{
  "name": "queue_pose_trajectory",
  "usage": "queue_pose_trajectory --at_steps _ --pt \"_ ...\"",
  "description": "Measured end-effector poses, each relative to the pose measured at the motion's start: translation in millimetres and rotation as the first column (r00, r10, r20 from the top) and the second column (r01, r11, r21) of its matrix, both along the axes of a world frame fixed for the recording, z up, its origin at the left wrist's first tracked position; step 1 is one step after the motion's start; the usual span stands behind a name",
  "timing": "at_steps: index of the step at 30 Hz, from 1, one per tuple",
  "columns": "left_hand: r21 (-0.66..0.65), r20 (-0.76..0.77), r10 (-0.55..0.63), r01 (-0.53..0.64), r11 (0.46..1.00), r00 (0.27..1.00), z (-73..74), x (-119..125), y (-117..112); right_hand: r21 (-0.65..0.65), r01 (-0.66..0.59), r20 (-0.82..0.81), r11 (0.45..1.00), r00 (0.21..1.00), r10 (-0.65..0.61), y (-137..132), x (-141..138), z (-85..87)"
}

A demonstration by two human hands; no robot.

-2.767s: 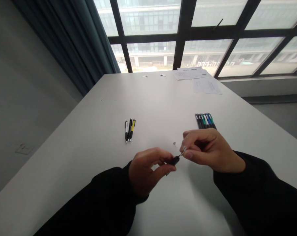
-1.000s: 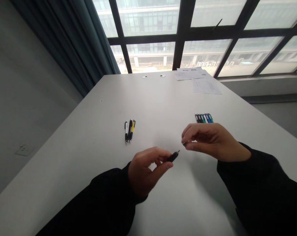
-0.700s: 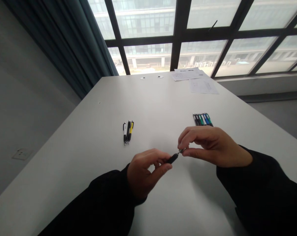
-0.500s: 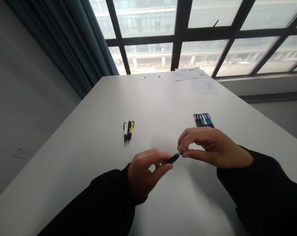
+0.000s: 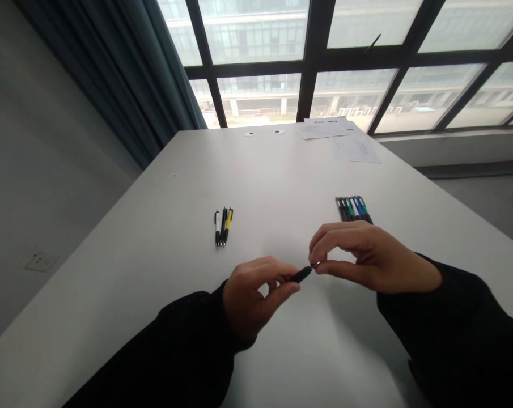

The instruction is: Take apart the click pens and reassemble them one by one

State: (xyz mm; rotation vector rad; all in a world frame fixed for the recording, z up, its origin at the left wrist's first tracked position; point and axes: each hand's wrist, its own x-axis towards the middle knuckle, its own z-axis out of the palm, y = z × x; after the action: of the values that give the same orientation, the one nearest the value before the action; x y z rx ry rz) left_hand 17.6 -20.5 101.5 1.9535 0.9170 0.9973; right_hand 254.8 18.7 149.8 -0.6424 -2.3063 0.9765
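Note:
Thumb and fingers of my left hand (image 5: 254,297) pinch a short black pen part (image 5: 301,275), which looks like a pen barrel or grip, angled up to the right above the table. At its far end, my right hand (image 5: 367,255) closes thumb and fingertips on a small silver pen tip (image 5: 315,264). The tip sits right at the end of the black part; whether the two are joined I cannot tell. My left fingers cover the rear of the black part.
On the white table (image 5: 256,181) lie a white pen (image 5: 217,229), a black pen (image 5: 223,226) and a yellow pen (image 5: 228,224). Several pens (image 5: 352,208) form a row beyond my right hand. Paper sheets (image 5: 353,148) rest at the far edge, near the window.
Both hands keep almost the same pose. The silver tip shows a little more between my right fingertips, at a slightly different angle. The whole view has shifted slightly.

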Motion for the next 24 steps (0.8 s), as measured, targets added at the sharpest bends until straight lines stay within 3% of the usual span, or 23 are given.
queue_pose_trajectory --at_steps 8,17,22,24 --pt "0.042 -0.029 0.011 -0.01 0.999 1.0 -3.0 -1 1 0.058 -0.011 0.094 0.998 0.996 0.006 -2 -4 -3.1" --pt "0.087 -0.065 0.038 -0.033 0.996 0.997 -4.8 -1 -1 0.283 0.057 0.262 0.957 0.956 -0.134 -4 -13 -14.4" --pt "0.11 -0.054 0.038 -0.032 0.993 0.998 -5.3 -1 1 0.146 0.047 0.226 0.988 0.971 -0.08 -5 -9 -11.2" --pt "0.132 -0.058 0.038 -0.03 0.991 0.998 -4.8 -1 2 0.159 0.048 0.223 0.986 0.971 -0.084 -6 -8 -10.0"
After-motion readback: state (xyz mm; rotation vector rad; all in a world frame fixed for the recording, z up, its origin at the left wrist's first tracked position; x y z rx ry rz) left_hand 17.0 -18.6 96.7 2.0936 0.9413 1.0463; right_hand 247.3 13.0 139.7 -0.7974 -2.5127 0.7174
